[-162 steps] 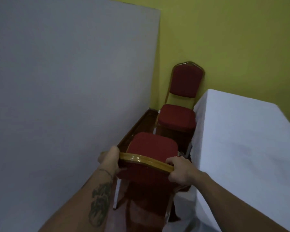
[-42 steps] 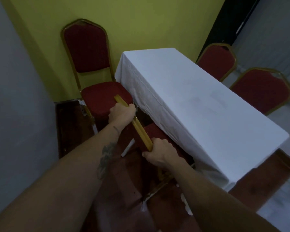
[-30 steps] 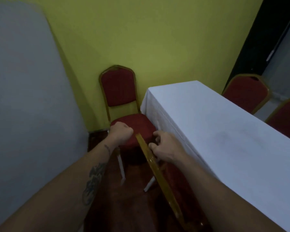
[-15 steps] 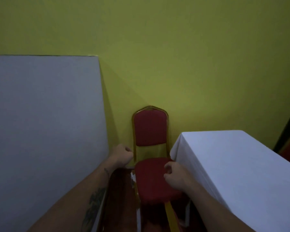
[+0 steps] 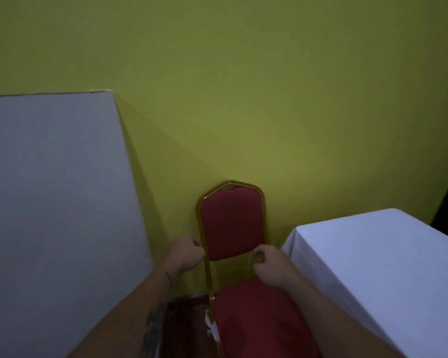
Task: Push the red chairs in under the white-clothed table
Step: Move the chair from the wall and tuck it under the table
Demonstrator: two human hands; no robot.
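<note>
Head view: we look down at a corner by a yellow wall point(image 5: 243, 99).
Chair point(image 5: 232, 226): red padded back and seat, gold frame, upright against the wall, just left of the table point(image 5: 386, 259).
Left hand point(image 5: 185, 254): we curl it shut beside the frame, holding nothing.
Right hand point(image 5: 269, 267): loosely curled, empty, above the seat.

This looks like a function or banquet room rather than a home. A red padded chair point(image 5: 232, 223) with a gold metal frame, the stackable banquet kind, stands against a bare yellow-green wall point(image 5: 269, 99), just beside a table point(image 5: 388, 257) draped to its edges in a plain white cloth. A tall grey panel point(image 5: 52, 202) rises on the left, and dark polished wood floor point(image 5: 184, 329) shows below.
</note>
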